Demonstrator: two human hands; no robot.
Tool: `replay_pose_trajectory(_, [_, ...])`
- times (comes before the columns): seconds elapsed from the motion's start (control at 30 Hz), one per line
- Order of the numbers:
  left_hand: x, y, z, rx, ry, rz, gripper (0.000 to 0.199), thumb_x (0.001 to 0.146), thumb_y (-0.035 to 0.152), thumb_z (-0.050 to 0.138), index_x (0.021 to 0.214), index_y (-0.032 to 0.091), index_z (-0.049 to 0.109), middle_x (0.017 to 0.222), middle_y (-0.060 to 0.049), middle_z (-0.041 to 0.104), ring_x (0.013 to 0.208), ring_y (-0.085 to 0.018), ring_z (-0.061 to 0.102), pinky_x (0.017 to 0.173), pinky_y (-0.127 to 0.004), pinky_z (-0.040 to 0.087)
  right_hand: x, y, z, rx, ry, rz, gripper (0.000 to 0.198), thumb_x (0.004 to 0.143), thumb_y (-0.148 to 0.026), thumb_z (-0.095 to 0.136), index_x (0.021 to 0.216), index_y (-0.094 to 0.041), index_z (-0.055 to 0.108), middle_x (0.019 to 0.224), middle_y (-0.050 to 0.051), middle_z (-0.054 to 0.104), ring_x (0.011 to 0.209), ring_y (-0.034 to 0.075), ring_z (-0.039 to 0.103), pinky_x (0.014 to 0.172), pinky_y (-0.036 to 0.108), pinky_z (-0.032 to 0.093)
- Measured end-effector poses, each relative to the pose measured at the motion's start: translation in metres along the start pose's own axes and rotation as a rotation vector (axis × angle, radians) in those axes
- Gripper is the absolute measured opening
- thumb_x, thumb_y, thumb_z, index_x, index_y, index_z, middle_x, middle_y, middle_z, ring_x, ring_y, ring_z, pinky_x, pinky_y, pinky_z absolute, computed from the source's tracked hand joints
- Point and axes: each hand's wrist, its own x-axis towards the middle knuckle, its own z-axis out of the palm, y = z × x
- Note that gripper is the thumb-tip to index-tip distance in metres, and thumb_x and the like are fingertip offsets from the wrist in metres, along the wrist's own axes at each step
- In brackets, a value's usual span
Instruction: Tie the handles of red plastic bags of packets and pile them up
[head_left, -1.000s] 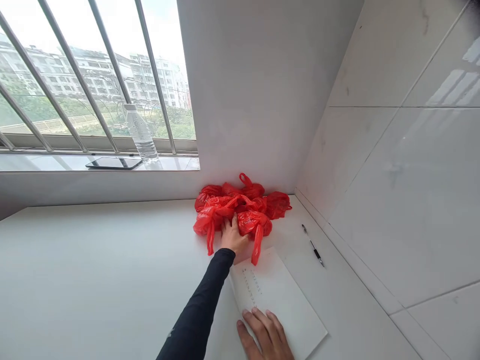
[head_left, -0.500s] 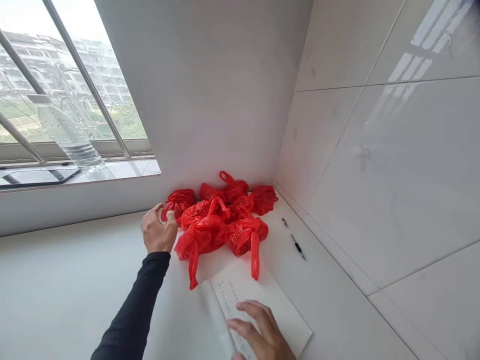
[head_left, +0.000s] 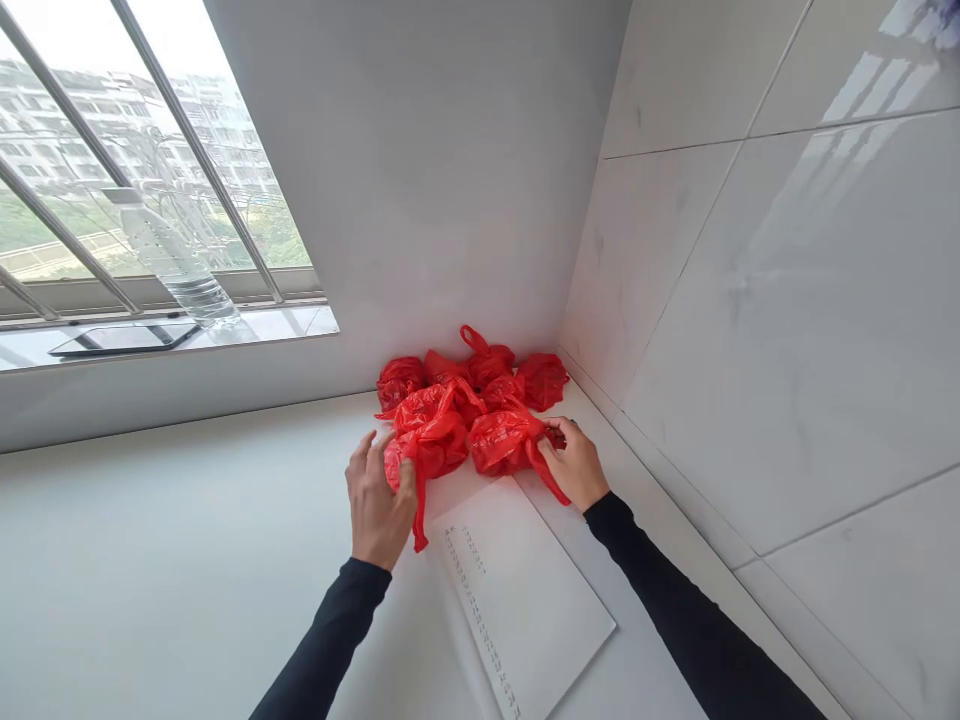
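Several knotted red plastic bags sit bunched in the corner of the white surface. My left hand (head_left: 381, 500) is at the left side of the front-left red bag (head_left: 442, 447), thumb and fingers apart and curved about its edge. At the front-right red bag (head_left: 501, 442), my right hand (head_left: 576, 465) has thumb and fingertips around its right end, by the knot and hanging handle. What the bags contain is hidden. Just in front of them lies an open notebook (head_left: 544, 585) with rows of small marks along its fold.
A water bottle (head_left: 184, 265) leans against the barred window on the sill (head_left: 300, 322), beside a dark-edged flat device (head_left: 124, 338). A grey wall (head_left: 427, 180) stands behind the bags; a tiled wall (head_left: 810, 350) rises on the right.
My right hand has gone from above the notebook to the front-right bag. My left hand has come from the rear-left bag to the front-left one. The bags sit closer together; the pen is now hidden.
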Motion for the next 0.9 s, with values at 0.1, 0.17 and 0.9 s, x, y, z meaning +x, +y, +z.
replay_pose_trajectory(0.1, [-0.028,-0.002,-0.003,0.057,-0.083,0.033,0.043,0.089,0.033,0.048,0.127,0.019,0.061,0.128,-0.014,0.058,0.125,-0.033,0.053,0.106,-0.049,0.044,-0.009,-0.005,-0.017,0.076,0.063,0.035,0.027,0.090,-0.036,0.054,0.107,-0.017,0.063,0.104,0.010,0.069,0.091,0.021,0.064,0.087,0.039,0.053])
replay_pose_trajectory(0.17, [-0.018,-0.003,0.005,0.041,-0.171,0.052,0.040,0.087,0.030,0.049,0.122,0.018,0.064,0.118,-0.013,0.064,0.114,-0.030,0.061,0.097,-0.044,0.051,-0.017,-0.014,-0.025,0.103,0.087,0.039,0.029,0.091,-0.039,0.054,0.108,-0.017,0.062,0.104,0.010,0.069,0.092,0.021,0.064,0.086,0.038,0.053])
replay_pose_trajectory(0.9, [-0.207,0.026,-0.077,0.271,-0.363,0.701,0.029,0.091,0.012,0.050,0.115,0.023,0.061,0.114,-0.005,0.070,0.106,-0.021,0.066,0.113,-0.048,0.038,-0.057,-0.057,-0.035,0.400,0.212,0.084,0.027,0.090,-0.040,0.061,0.103,-0.017,0.064,0.092,0.005,0.067,0.083,0.018,0.061,0.077,0.033,0.051])
